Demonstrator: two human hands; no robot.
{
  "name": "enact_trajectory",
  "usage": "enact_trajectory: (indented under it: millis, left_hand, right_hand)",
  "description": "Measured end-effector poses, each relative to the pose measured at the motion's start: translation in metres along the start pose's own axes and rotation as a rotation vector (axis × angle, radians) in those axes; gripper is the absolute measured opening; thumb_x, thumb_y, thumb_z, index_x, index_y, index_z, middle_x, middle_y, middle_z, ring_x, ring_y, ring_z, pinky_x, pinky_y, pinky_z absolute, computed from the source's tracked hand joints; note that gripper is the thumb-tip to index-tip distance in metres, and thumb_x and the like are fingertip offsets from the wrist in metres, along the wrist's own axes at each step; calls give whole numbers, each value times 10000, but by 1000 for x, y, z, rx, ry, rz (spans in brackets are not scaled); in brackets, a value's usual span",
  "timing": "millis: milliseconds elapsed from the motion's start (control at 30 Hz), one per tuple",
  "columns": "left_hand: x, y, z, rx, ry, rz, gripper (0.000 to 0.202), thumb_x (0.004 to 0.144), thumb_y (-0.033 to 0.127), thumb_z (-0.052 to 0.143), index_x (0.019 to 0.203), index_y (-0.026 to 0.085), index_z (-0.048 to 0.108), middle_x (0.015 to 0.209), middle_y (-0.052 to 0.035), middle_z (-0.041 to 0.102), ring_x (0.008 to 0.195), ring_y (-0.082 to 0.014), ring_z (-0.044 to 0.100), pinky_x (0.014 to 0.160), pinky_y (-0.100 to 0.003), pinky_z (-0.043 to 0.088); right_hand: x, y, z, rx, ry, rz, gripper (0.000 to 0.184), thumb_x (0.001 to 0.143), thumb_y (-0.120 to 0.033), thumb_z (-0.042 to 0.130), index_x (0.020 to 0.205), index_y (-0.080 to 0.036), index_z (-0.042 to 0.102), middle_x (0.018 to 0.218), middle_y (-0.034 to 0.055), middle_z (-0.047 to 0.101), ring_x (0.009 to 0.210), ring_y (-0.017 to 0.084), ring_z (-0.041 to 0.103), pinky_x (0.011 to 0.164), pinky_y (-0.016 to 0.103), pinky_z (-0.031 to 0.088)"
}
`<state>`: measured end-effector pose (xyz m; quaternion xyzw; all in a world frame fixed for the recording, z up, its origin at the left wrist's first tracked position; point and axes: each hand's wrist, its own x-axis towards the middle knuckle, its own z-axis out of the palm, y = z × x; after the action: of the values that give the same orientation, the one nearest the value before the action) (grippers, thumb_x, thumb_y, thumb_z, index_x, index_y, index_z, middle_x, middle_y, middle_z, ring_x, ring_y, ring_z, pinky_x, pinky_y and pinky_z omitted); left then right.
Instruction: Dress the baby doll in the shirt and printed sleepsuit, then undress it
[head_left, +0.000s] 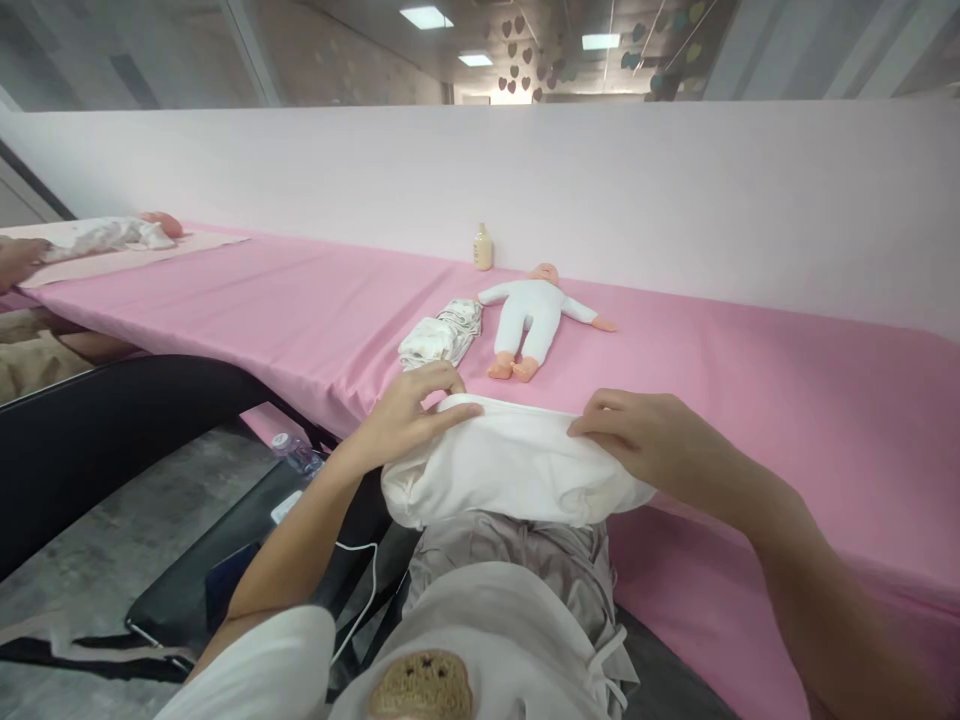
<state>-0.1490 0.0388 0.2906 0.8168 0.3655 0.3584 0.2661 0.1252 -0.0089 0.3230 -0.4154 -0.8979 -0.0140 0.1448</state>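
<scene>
A white cloth (517, 465) is draped over the table's front edge and my lap. My left hand (420, 415) pinches its upper left edge between thumb and fingers. At its upper right edge, the fingers of my right hand (637, 435) are closed on the fabric. Just beyond the cloth, a baby doll (529, 310) in a white suit lies on its back, arms spread, feet toward me. Left of the doll is a folded patterned white cloth (441, 335).
A pink-covered table (750, 400) runs along the white wall, with a cream bottle (482, 248) at its back. Far left, another person's hand (21, 262) touches a clothed doll (112, 235). Beside me, a black chair (195, 570) holds a plastic bottle (296, 452) and a white cable.
</scene>
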Motion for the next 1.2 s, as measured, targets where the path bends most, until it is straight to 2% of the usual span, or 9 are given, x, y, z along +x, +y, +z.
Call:
enact_trajectory:
  millis: [133, 333, 433, 533, 700, 867, 967, 1100, 1200]
  left_hand:
    - [-15, -6, 12, 6, -94, -69, 232, 839, 370, 547, 774, 150, 579, 692, 10, 523, 635, -97, 447, 584, -209, 344]
    - [-45, -31, 19, -223, -105, -149, 230, 786, 340, 629, 891, 164, 524, 709, 29, 495, 615, -81, 438, 554, -183, 344]
    - [-50, -32, 11, -285, -362, -118, 194, 817, 340, 588, 829, 147, 605, 800, -31, 610, 733, -127, 552, 675, -216, 427]
    - [-48, -30, 12, -156, -546, -191, 297, 889, 354, 460, 978, 163, 669, 976, -66, 672, 920, -190, 602, 827, -256, 442]
    - [-48, -46, 30, 59, -363, -283, 461, 869, 260, 430, 1328, 215, 446, 1255, -55, 564, 1152, -231, 507, 998, -355, 367]
    - [-46, -62, 48, 146, -290, -101, 600, 806, 85, 376, 1390, 212, 329, 1281, -77, 533, 1216, -202, 453, 1032, -370, 333]
    - [-41, -55, 46, 234, -302, -107, 457, 855, 136, 364, 1294, 207, 469, 1113, -77, 627, 1061, -204, 562, 933, -340, 411]
    - [-37, -26, 28, 239, -368, -6, 313, 914, 281, 369, 1068, 228, 637, 1049, -70, 625, 958, -179, 580, 857, -291, 433]
    - [-43, -6, 18, 142, -214, 168, 452, 901, 467, 363, 708, 191, 663, 895, -97, 602, 856, -176, 564, 782, -299, 461]
  right_hand:
    - [-6, 3, 15, -375, 28, 121, 391, 635, 79, 358, 770, -169, 628, 803, 14, 566, 408, 59, 244, 411, 225, 184]
    - [-18, -1, 27, -575, 75, 212, 323, 637, 92, 377, 739, -141, 576, 700, 15, 503, 403, 60, 228, 405, 222, 131]
    - [-20, 4, 30, -593, 52, 272, 335, 651, 72, 389, 822, -150, 574, 553, -22, 416, 383, 73, 186, 423, 232, 106]
    - [-19, 12, 35, -529, 55, 318, 227, 718, -5, 401, 781, -164, 550, 456, -46, 339, 383, 86, 179, 446, 242, 96]
    - [-17, 17, 40, -255, 35, 351, 236, 847, -166, 322, 725, -177, 524, 429, -46, 353, 376, 97, 249, 444, 243, 142]
    - [-19, 32, 45, -119, 39, 285, 356, 780, -81, 338, 987, -188, 606, 700, 22, 642, 597, 143, 563, 497, 228, 336]
    - [-20, 39, 44, -72, 116, 269, 359, 809, -101, 358, 990, -217, 645, 924, 37, 695, 808, 180, 632, 588, 255, 435]
    - [-31, 36, 23, 181, 125, 248, 307, 812, -164, 408, 896, -262, 687, 1046, 17, 675, 969, 204, 622, 723, 308, 497]
    - [-45, 33, 11, 396, 183, 144, 203, 800, -308, 500, 805, -255, 697, 1107, 60, 640, 1018, 231, 598, 785, 356, 497]
